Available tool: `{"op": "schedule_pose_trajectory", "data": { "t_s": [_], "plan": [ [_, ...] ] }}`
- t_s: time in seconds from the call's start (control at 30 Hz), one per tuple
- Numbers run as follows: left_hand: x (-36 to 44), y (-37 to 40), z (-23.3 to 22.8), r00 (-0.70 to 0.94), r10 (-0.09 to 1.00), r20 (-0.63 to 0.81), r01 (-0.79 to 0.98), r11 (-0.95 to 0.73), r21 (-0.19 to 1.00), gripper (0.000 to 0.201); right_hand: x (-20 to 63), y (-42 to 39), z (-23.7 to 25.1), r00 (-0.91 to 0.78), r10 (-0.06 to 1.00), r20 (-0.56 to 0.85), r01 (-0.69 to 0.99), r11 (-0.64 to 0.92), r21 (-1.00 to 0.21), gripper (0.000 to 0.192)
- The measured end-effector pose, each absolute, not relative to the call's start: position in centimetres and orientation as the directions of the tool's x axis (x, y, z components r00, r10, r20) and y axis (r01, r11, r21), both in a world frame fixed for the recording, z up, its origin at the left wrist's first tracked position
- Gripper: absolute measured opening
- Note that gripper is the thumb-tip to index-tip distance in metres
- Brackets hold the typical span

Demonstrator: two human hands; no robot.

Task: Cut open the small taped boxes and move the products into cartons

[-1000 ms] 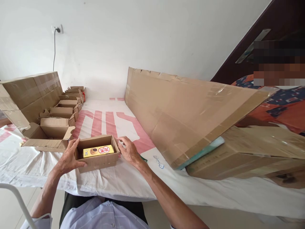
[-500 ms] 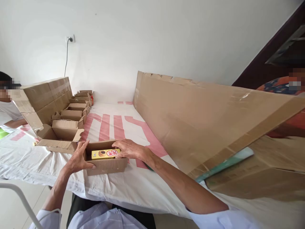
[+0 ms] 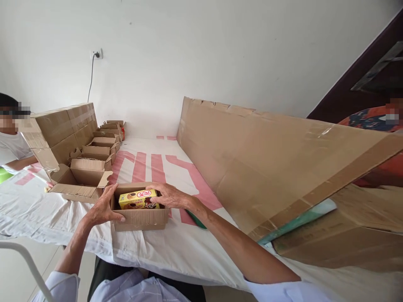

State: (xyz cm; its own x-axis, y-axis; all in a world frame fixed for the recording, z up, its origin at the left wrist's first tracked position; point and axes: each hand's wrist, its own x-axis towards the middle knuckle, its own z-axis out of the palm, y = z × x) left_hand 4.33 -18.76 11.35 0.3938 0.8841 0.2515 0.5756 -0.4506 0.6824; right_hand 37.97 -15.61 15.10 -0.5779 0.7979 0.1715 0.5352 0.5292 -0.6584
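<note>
Right hand [image 3: 168, 196] has its fingers closed on the yellow snack packet [image 3: 138, 199], tilted up and only partly down in the small carton [image 3: 140, 213] (left hand [image 3: 102, 207] grips its side), so packing's barely started, flaps unclosed.

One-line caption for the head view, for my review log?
Left hand steadies a small cardboard box while the right hand grips the yellow snack pack inside it.
</note>
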Motion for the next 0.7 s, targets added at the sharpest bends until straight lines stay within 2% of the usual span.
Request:
{"op": "schedule_pose_trajectory", "data": {
  "t_s": [0.1,0.2,0.4,0.53,0.7],
  "plan": [
    [4.5,-19.4,11.8,0.389,0.893,0.228,0.618,-0.436,0.654,0.135,38.3,-15.7,14.8,-0.52,0.829,0.207,0.394,0.448,-0.803,0.037],
    [4.6,-20.0,12.6,0.342,0.914,0.218,0.7,-0.403,0.59,0.128,38.5,-15.6,14.7,-0.458,0.862,0.217,0.259,0.363,-0.895,0.042],
    [4.8,-20.2,13.9,0.28,0.89,0.358,0.753,-0.436,0.494,0.094,38.6,-15.1,15.1,-0.321,0.915,0.244,0.096,0.288,-0.953,0.052],
    [5.2,-20.0,14.7,0.231,0.872,0.431,0.679,-0.462,0.57,0.084,38.3,-15.0,15.9,-0.223,0.933,0.283,0.018,0.294,-0.956,0.048],
    [6.3,-20.0,15.8,0.182,0.913,0.365,0.487,-0.406,0.773,0.087,37.8,-15.0,16.7,-0.185,0.947,0.264,-0.067,0.255,-0.964,0.047]
  ]
}}
